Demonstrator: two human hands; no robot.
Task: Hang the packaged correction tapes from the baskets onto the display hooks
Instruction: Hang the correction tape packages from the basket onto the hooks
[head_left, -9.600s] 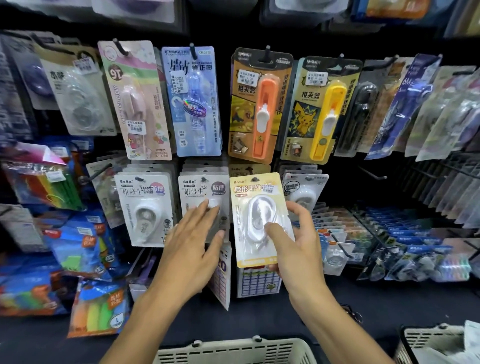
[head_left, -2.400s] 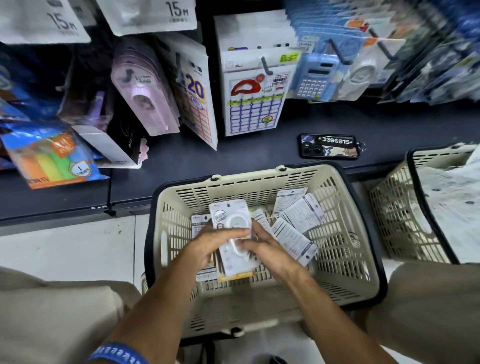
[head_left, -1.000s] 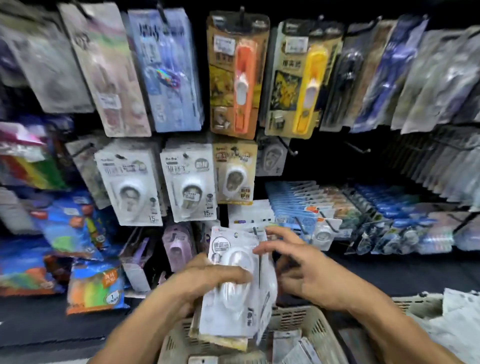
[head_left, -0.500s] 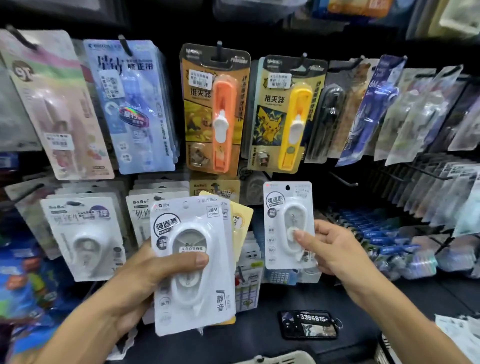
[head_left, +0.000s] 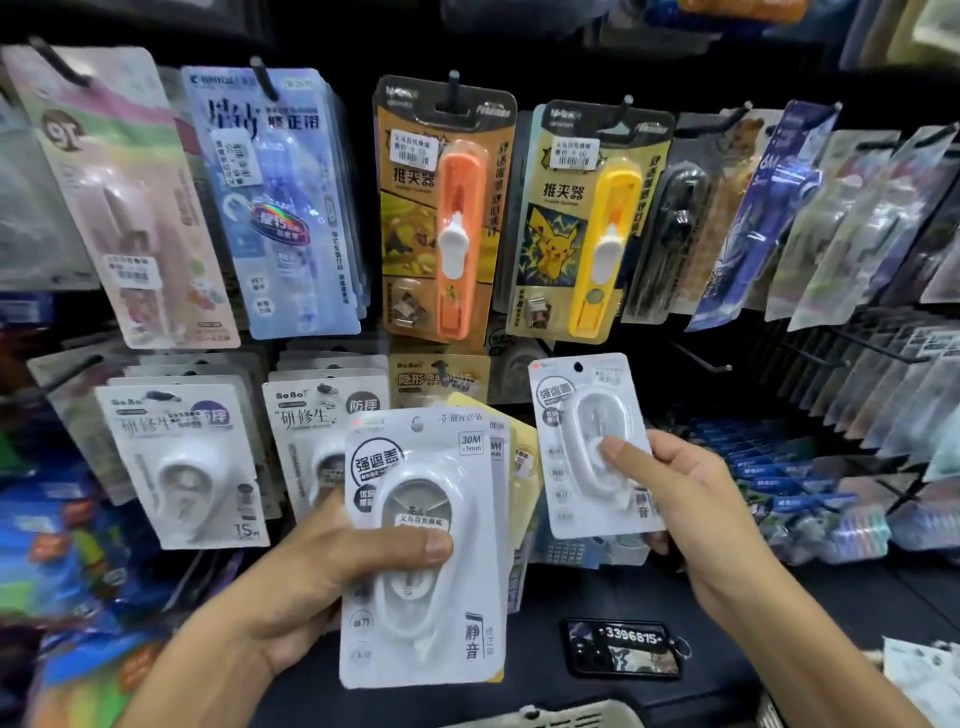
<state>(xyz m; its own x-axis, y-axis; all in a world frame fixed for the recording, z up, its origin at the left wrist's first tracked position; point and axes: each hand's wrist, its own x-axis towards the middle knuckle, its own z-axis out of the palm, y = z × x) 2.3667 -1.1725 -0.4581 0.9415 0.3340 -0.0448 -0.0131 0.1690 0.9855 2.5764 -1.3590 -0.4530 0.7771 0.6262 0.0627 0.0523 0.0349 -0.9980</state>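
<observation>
My left hand (head_left: 332, 561) grips a stack of packaged correction tapes (head_left: 421, 551), thumb across the front white pack, with a yellow-backed pack fanned behind it. My right hand (head_left: 670, 493) pinches a single white correction tape pack (head_left: 582, 431), upright, thumb on its blister, its hang hole near the top. That pack is held up in front of the middle row of the display, just right of the yellow BoBo packs (head_left: 436, 379) on their hook. A bare black hook (head_left: 701, 358) sticks out to the right of it. The basket rim (head_left: 545, 717) shows at the bottom edge.
White BoBo tape packs (head_left: 182, 457) and more packs (head_left: 322, 415) hang left of my hands. Orange (head_left: 441, 208) and yellow (head_left: 587, 218) clip-pusher packs hang above. A phone-like tag (head_left: 623, 649) lies on the dark shelf. Rows of hooks with packets fill the right side.
The single pack in my right hand has moved slightly up and closer to the display. My left hand keeps the stack at about the same place.
</observation>
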